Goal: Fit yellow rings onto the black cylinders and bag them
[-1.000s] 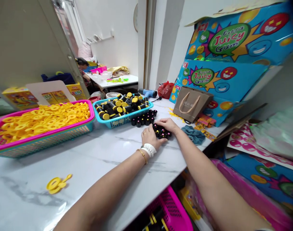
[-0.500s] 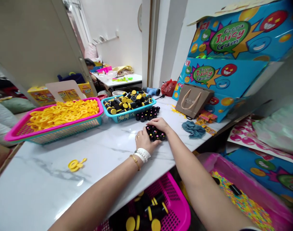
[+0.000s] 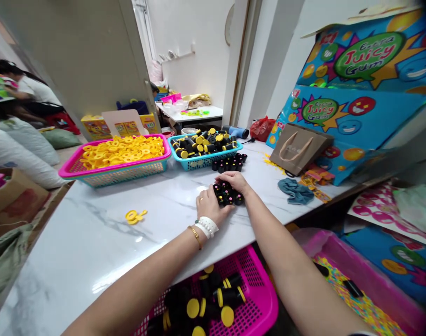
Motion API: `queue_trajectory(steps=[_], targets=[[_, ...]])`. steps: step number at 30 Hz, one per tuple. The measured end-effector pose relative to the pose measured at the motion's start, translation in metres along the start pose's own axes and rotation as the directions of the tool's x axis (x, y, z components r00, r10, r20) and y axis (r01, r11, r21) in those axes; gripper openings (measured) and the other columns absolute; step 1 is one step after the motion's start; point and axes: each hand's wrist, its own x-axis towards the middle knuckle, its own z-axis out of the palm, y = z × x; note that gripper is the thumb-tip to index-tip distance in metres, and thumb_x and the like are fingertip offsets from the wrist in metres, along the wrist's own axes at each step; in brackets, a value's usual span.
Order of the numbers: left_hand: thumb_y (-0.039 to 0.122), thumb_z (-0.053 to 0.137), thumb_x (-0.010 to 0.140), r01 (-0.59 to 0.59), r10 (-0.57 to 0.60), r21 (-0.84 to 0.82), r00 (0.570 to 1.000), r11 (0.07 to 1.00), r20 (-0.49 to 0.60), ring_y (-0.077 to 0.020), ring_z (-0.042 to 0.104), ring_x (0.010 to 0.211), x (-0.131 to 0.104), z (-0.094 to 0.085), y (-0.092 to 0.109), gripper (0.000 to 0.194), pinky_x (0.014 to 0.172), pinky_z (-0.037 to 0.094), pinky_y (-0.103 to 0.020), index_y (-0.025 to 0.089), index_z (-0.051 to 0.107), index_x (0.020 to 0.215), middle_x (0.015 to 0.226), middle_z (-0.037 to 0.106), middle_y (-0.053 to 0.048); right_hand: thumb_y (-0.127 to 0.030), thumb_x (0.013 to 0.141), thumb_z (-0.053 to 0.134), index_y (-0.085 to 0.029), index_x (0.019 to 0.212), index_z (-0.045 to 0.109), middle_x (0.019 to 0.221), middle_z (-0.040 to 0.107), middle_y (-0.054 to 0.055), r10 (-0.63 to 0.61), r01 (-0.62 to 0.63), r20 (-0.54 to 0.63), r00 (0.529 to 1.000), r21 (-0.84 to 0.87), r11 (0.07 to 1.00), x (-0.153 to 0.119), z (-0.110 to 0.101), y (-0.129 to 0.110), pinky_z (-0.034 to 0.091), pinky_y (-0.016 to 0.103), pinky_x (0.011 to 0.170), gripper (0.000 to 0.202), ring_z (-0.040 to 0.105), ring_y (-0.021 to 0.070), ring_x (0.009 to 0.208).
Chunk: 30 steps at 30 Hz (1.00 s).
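Small black plastic containers (image 3: 227, 193) stand upright in a tight cluster on the white marbled table (image 3: 171, 200), with pink and yellow bits showing in their open tops. My left hand (image 3: 210, 205) curves round the near left side of the cluster, thumb along its front. Round the far and right sides bends my right hand (image 3: 236, 181). Together the hands press the containers between them. Just behind stands a second group of black containers (image 3: 230, 163). A couple of yellow ring-shaped plastic pieces (image 3: 133, 216) lie to the left.
A pink-rimmed basket (image 3: 71, 172) holds yellow ring pieces; a blue basket (image 3: 195, 162) holds yellow-capped black containers. Below the table edge is a pink basket (image 3: 265, 298) of capped containers. To the right are a gift bag (image 3: 297, 151), a cloth (image 3: 295, 190) and a pink tub (image 3: 381, 284) with colourful bits.
The view has turned left, so the room shifts rightward and a seated person appears at far left. Both hands stay round the black containers, which look drawn up slightly closer together.
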Motion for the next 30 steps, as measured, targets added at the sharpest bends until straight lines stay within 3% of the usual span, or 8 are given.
queue_trajectory(steps=[7,13,18,21,23,26,28,30], targets=[[0.048,0.077,0.067,-0.003,0.003,-0.095,1.000,0.995,-0.002,-0.0329,0.046,0.128,0.001,-0.003,-0.011,0.107,0.108,0.035,-0.043,0.004,0.019,0.146,0.137,0.049,-0.024,-0.072,0.069,0.067,-0.017,0.084,0.074,0.089,0.075,0.010,0.000,0.005,-0.052,0.999,0.105,0.994,-0.002,-0.003,0.001,0.052,0.036,0.089,0.057,0.069,0.0249,0.092],[0.023,0.063,0.080,-0.007,0.009,-0.080,1.000,0.997,0.023,-0.0252,0.060,0.106,0.004,-0.019,-0.029,0.030,0.097,0.045,-0.038,0.016,0.061,0.109,0.108,0.068,-0.010,-0.076,0.072,0.061,-0.015,0.082,0.072,0.084,0.074,0.013,0.020,0.003,-0.204,0.979,0.111,0.994,-0.001,-0.013,0.000,0.053,0.037,0.083,0.062,0.070,0.0258,0.087],[0.026,0.071,0.074,0.000,0.002,-0.064,0.999,0.998,0.044,-0.0250,0.060,0.096,-0.030,-0.053,-0.047,0.020,0.090,0.047,-0.040,0.020,0.064,0.092,0.096,0.067,-0.007,-0.061,0.079,0.064,-0.016,0.075,0.067,0.070,0.070,0.007,-0.038,0.073,-0.504,0.863,0.050,0.996,-0.027,-0.022,-0.018,0.051,0.032,0.069,0.045,0.066,0.0187,0.069],[0.024,0.072,0.072,-0.072,0.079,-0.082,0.994,0.994,0.077,-0.0248,0.058,0.096,-0.074,-0.079,-0.060,0.023,0.088,0.046,-0.041,0.020,0.063,0.092,0.095,0.065,-0.005,-0.049,0.083,0.065,-0.017,0.076,0.068,0.066,0.067,0.002,-0.250,0.217,-0.607,0.754,-0.129,0.968,-0.059,0.001,-0.047,0.049,0.028,0.066,0.033,0.062,0.0149,0.064],[0.022,0.072,0.073,-0.094,0.099,-0.089,0.994,0.992,0.050,-0.0251,0.057,0.097,-0.105,-0.093,-0.068,0.024,0.088,0.046,-0.042,0.019,0.061,0.094,0.096,0.064,-0.006,-0.043,0.088,0.061,-0.018,0.081,0.071,0.067,0.067,0.001,-0.403,0.305,-0.485,0.776,-0.270,0.913,-0.077,0.034,-0.069,0.048,0.027,0.064,0.028,0.061,0.0141,0.063],[0.023,0.070,0.077,-0.045,0.041,-0.055,0.997,0.997,-0.067,-0.0264,0.055,0.106,-0.141,-0.105,-0.078,0.026,0.095,0.044,-0.045,0.019,0.060,0.100,0.105,0.063,-0.008,-0.037,0.091,0.059,-0.018,0.087,0.072,0.078,0.070,0.002,-0.492,0.456,0.001,0.871,-0.373,0.808,-0.084,0.107,-0.091,0.048,0.026,0.066,0.023,0.063,0.0140,0.070],[0.024,0.069,0.079,-0.018,0.014,-0.021,0.990,1.000,-0.143,-0.0275,0.053,0.111,-0.156,-0.107,-0.083,0.027,0.098,0.042,-0.046,0.019,0.061,0.104,0.110,0.061,-0.010,-0.036,0.092,0.057,-0.018,0.093,0.073,0.090,0.071,0.003,-0.430,0.509,0.273,0.860,-0.508,0.695,-0.070,0.160,-0.093,0.047,0.025,0.076,0.024,0.063,0.0137,0.078],[0.023,0.069,0.079,-0.003,0.002,-0.007,0.981,1.000,-0.192,-0.0275,0.054,0.110,-0.163,-0.107,-0.085,0.027,0.097,0.043,-0.046,0.019,0.061,0.104,0.109,0.061,-0.010,-0.045,0.093,0.053,-0.019,0.103,0.072,0.100,0.069,0.006,-0.244,0.456,0.388,0.889,-0.695,0.556,-0.048,0.208,-0.084,0.046,0.027,0.084,0.034,0.063,0.0156,0.087]])
